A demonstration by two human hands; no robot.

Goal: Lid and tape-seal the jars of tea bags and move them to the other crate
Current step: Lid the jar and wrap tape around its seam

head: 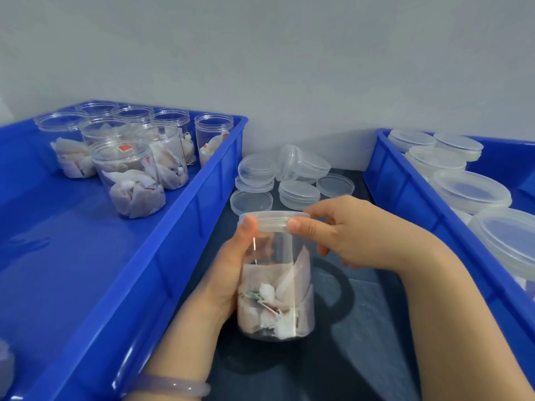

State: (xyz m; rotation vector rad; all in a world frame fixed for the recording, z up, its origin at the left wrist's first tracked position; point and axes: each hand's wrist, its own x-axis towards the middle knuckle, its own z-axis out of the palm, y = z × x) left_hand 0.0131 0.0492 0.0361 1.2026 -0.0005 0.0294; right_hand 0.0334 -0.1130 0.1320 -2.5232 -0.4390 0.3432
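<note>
Left hand (231,273) grips tea-bag jar (276,285) steady; right hand (344,233) pinches lid (273,221), probably screwing; spare lids (292,180) at 12 o'clock.

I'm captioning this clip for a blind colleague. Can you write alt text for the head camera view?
A person's left hand holds a clear jar of tea bags while the right hand pinches its lid. A blue crate of open jars sits at left, loose lids behind, a second crate of lidded jars at right.
</note>
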